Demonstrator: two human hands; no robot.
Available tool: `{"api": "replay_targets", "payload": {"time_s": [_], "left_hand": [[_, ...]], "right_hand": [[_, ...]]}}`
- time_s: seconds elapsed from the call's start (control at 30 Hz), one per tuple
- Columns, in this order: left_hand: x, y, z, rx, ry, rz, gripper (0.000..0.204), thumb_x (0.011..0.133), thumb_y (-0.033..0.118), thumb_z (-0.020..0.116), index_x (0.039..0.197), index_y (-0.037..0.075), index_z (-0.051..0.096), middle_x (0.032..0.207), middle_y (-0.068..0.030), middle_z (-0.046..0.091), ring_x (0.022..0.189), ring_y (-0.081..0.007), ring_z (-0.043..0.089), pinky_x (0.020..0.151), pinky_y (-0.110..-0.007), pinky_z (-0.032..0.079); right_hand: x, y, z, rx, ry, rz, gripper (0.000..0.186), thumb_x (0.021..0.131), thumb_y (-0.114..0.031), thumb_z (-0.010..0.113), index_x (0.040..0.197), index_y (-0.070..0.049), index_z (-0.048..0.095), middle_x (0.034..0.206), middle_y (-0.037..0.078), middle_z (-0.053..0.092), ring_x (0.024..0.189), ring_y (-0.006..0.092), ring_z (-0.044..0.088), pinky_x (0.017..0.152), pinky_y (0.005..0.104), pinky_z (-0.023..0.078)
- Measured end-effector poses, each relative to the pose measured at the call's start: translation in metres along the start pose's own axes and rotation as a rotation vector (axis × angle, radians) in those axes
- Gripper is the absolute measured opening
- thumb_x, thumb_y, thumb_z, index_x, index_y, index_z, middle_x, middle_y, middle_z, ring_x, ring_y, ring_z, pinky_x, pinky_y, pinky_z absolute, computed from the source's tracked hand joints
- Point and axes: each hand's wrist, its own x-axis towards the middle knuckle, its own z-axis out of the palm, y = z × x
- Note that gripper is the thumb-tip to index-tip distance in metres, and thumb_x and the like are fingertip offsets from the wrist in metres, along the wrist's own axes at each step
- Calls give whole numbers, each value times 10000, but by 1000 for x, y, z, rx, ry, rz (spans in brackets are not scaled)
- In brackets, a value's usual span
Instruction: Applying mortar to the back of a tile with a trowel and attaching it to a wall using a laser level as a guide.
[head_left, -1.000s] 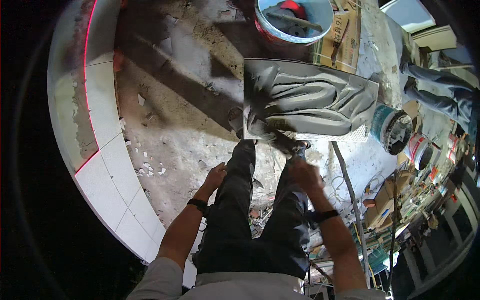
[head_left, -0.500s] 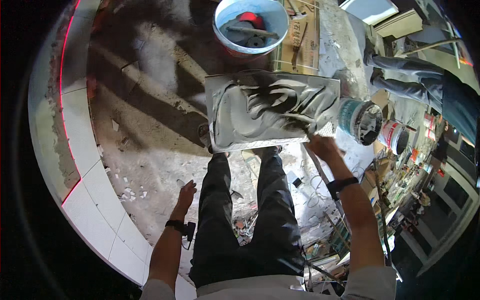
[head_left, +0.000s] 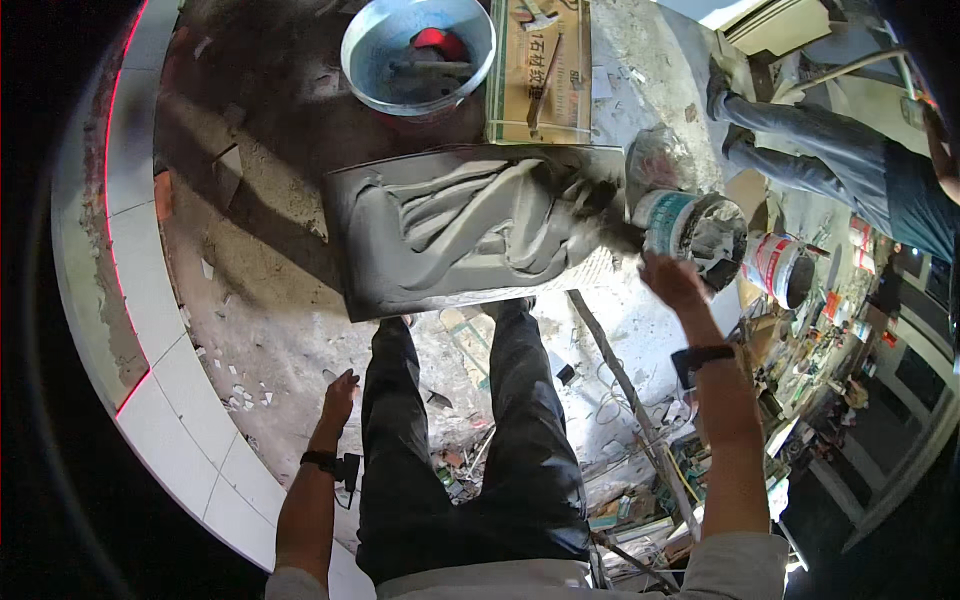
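Note:
A rectangular tile [head_left: 390, 250] lies in front of my feet, thickly covered in grey mortar with curved ridges and swirls. My right hand [head_left: 672, 278] grips a trowel [head_left: 620, 232], its blade blurred and dark with mortar over the tile's right end. My left hand [head_left: 340, 395] hangs beside my left leg, loosely open, holding nothing. A pale bucket [head_left: 375, 75] with a red object and a long tool inside stands beyond the tile. An open mortar-smeared bucket [head_left: 700, 235] stands just right of it.
Another person's legs [head_left: 810, 145] are at the upper right. A cardboard box [head_left: 515, 100] with tools on it lies behind the tile. White tiles with a red line form a ledge [head_left: 160, 420] on the left. A long pole [head_left: 610, 350] and scattered debris lie to the right of my legs.
My right hand has swept the trowel up and rightward to the tile's right end, reshaping the mortar ridges. The view has shifted, so the tile and buckets appear further left and the tile lower.

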Motion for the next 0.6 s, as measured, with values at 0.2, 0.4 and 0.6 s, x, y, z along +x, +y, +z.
{"api": "replay_targets", "payload": {"time_s": [0.2, 0.4, 0.6], "left_hand": [[3, 51, 55, 277, 47, 308, 299, 884, 141, 516, 1135, -10, 575, 1126, -216, 592, 1032, -361, 577, 886, -384, 468], [1, 140, 137, -160, -51, -80, 555, 886, 233, 538, 1333, -55, 376, 1233, -215, 553, 1119, -260, 551, 928, -328, 437], [-8, 186, 154, -242, -50, -159, 484, 872, 126, 493, 1322, -32, 413, 1206, -179, 580, 1140, -238, 540, 966, -312, 409]], "right_hand": [[40, 89, 15, 850, -224, 91, 290, 903, -335, 519, 921, -57, 600, 611, 97, 560, 487, 233, 536, 437, 387, 446], [-58, 92, 126, 1154, -741, 453, 172, 944, -210, 474, 906, -73, 572, 614, -2, 495, 494, 161, 503, 406, 327, 412], [-13, 140, 49, 21, 113, -184, 295, 881, -371, 505, 970, -90, 521, 675, 118, 621, 644, 287, 649, 521, 436, 506]]}}
